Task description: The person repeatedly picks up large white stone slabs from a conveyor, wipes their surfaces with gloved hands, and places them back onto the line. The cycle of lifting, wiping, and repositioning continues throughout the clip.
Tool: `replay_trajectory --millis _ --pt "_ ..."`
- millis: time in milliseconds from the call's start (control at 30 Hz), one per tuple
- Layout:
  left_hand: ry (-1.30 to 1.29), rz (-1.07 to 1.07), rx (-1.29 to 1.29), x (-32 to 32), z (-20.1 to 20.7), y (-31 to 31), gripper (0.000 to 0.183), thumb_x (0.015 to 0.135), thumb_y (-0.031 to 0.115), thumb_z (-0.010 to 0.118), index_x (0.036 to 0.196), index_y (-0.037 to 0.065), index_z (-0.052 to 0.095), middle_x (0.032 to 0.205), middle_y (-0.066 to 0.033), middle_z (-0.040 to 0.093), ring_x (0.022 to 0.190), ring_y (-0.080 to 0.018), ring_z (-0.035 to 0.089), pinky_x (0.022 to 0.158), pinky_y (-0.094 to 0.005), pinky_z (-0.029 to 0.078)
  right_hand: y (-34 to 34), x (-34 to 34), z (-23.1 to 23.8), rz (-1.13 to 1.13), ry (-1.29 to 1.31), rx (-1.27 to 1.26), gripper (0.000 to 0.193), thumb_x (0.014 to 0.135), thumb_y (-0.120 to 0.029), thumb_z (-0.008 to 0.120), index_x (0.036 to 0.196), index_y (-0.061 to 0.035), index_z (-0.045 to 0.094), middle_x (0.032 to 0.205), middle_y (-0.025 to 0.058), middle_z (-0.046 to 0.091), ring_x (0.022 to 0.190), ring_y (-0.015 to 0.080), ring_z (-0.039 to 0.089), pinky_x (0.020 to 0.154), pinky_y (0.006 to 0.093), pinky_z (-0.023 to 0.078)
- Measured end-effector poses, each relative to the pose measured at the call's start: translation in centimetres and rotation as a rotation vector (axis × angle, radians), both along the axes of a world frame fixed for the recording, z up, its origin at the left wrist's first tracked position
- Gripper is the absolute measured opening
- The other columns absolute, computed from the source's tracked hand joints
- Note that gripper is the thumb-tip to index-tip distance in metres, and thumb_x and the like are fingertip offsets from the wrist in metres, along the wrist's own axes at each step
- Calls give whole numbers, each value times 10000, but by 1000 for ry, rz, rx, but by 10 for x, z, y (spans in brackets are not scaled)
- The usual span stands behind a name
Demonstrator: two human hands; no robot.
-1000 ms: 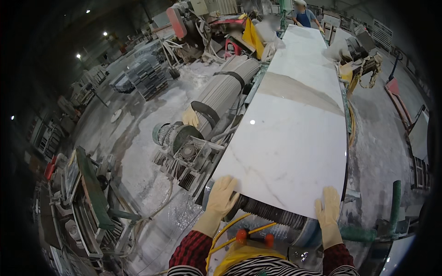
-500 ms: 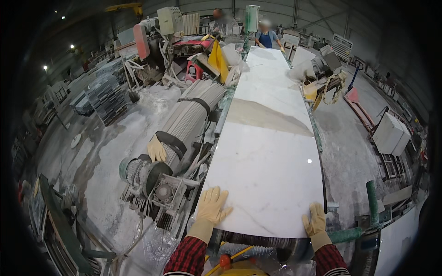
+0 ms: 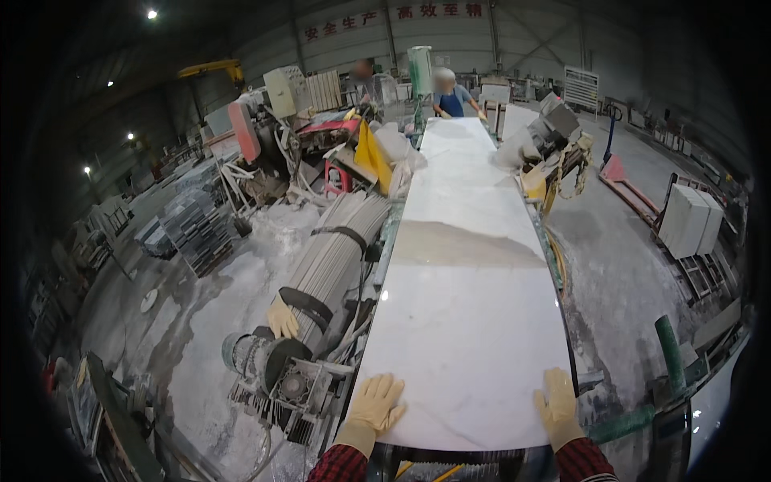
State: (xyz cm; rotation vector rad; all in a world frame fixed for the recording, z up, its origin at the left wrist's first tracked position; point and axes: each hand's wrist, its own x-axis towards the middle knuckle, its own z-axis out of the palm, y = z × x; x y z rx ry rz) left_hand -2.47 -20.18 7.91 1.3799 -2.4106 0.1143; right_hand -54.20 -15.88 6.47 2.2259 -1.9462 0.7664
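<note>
A long, polished white stone slab [image 3: 466, 345] with a grey-brown patch across it lies flat, stretching away from me. My left hand [image 3: 376, 404], in a cream rubber glove, rests flat near its left edge at the close end, fingers stretched out. At the right edge, my gloved right hand [image 3: 558, 406] touches the slab with thumb and fingers apart. Neither hand grips anything. Red-and-black checked sleeves show behind both gloves. At the slab's far end stands a co-worker [image 3: 451, 98] in a blue apron, gloved hands close to that end.
Left of the slab are a motor [image 3: 249, 357], a strapped bundle of grey strips [image 3: 329, 257] and a loose cream glove [image 3: 282, 318]. Green pipes [image 3: 671, 353] stand at the near right. Farther right are a pallet jack [image 3: 626, 189] and stacked white blocks [image 3: 689, 221].
The view has tilted upward, so the slab and my hands sit lower and more back wall shows. Both hands stay on the slab's near edges; the right fingers look straighter.
</note>
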Motion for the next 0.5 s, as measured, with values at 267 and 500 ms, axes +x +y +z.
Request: replay_trajectory --millis 267,500 --pt "40 -67 70 -1 5 0 634 1073 477 654 1583 107 590 1593 -229 548 1456 -458 516 1230 -582 401 3 -4 1 4 11 39 657 999 -366 734 1517 17 607 1564 310 593 1448 547 524 1287 613 378" --pt "106 -94 44 3 4 1 578 1069 417 693 1536 85 617 1561 -231 570 1425 -472 532 1208 -580 416 -2 -40 -5 133 -21 121 706 967 -401 771 1521 12 628 1627 319 572 1518 546 499 1311 603 375"
